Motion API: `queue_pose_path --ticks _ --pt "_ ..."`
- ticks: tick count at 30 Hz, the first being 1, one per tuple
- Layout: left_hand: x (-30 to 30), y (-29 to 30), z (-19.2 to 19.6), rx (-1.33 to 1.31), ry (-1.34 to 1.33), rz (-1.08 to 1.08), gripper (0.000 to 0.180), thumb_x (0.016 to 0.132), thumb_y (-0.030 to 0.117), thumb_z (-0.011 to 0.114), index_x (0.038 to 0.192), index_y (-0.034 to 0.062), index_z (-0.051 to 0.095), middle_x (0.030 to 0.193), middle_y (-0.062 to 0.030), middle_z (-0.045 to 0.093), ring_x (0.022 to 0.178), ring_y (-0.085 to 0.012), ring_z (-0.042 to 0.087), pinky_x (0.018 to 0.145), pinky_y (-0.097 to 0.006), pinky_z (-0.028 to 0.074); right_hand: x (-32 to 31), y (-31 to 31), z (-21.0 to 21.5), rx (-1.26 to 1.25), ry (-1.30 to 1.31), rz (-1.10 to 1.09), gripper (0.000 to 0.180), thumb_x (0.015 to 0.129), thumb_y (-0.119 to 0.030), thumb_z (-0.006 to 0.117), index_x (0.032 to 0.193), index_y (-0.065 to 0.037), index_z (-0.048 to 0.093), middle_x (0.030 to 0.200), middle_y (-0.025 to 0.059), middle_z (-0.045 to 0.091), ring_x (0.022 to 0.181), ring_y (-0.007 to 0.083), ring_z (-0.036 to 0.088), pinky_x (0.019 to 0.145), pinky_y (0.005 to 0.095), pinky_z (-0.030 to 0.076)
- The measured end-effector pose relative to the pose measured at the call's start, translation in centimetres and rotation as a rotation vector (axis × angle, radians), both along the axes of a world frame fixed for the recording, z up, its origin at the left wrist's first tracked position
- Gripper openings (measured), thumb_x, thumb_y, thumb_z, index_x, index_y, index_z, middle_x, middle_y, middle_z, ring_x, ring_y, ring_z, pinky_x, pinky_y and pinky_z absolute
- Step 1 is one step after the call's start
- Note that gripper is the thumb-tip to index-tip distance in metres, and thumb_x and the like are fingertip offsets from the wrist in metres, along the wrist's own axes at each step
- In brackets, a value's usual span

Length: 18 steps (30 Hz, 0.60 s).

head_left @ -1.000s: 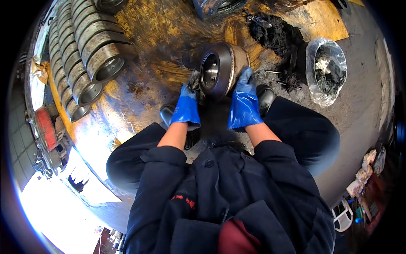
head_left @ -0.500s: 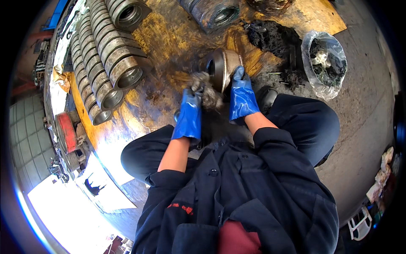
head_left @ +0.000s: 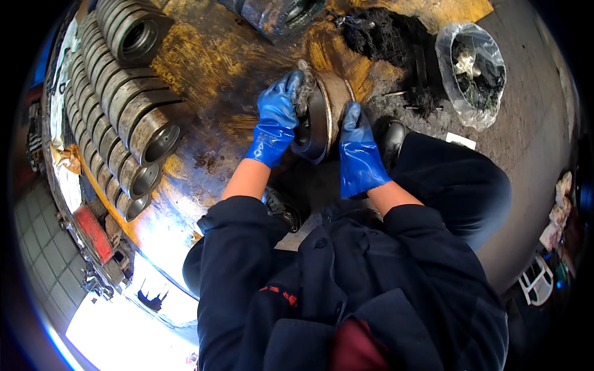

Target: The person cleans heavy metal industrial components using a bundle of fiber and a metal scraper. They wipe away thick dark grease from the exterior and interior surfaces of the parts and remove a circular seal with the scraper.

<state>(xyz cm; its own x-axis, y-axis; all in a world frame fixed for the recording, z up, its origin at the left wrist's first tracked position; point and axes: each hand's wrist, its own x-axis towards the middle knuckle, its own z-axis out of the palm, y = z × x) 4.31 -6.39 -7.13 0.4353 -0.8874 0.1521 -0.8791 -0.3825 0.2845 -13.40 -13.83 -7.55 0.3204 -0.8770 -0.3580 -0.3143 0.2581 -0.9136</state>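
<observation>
A hollow, round metal part [head_left: 334, 99] with a dark face and a tan outer band stands tilted in front of me, its opening toward the left. My left hand [head_left: 275, 117], in a blue rubber glove, is closed on a grey, fuzzy wad of rag [head_left: 304, 89]. It presses the wad against the upper left rim of the part. On the other side, my right hand [head_left: 359, 145], gloved the same way, grips the part's right edge. The fingers behind the part are hidden.
Rows of stacked metal rings [head_left: 133, 111] lie at the left on a stained yellow sheet [head_left: 204, 55]. Dark, oily waste [head_left: 396, 46] is heaped beyond the part. A clear plastic bag [head_left: 442, 46] with dark scraps stands at the right. My shoe [head_left: 392, 139] is close to my right hand.
My left hand has moved up with the wad, from in front of the metal part onto its rim. My right hand keeps its grip. The view has shifted slightly.
</observation>
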Motion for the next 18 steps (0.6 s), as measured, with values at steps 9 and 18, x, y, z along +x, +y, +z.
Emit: queue_pose_path --ticks 9,18 --pt "-1.3 1.0 -1.2 0.295 0.324 0.509 0.034 0.087 0.036 0.054 0.106 0.0118 0.066 0.101 -0.0185 0.066 0.099 -0.0344 0.062 0.084 -0.044 0.050 -0.5 -0.1 1.2 -0.024 0.045 0.045 0.062 0.096 -0.051 0.039 0.114 0.004 0.059 0.107 0.0225 0.065 0.103 0.0328 0.061 0.087 0.0365 0.047" --pt "-1.8 4.5 4.4 0.620 0.674 0.109 0.037 0.091 0.027 0.046 0.117 0.0045 0.058 0.112 -0.0226 0.061 0.105 -0.0378 0.059 0.088 -0.041 0.047 0.5 -0.1 1.8 -0.092 0.080 0.034 0.054 0.096 -0.048 0.041 0.104 0.003 0.060 0.093 0.0170 0.065 0.088 0.0266 0.060 0.079 0.0362 0.047"
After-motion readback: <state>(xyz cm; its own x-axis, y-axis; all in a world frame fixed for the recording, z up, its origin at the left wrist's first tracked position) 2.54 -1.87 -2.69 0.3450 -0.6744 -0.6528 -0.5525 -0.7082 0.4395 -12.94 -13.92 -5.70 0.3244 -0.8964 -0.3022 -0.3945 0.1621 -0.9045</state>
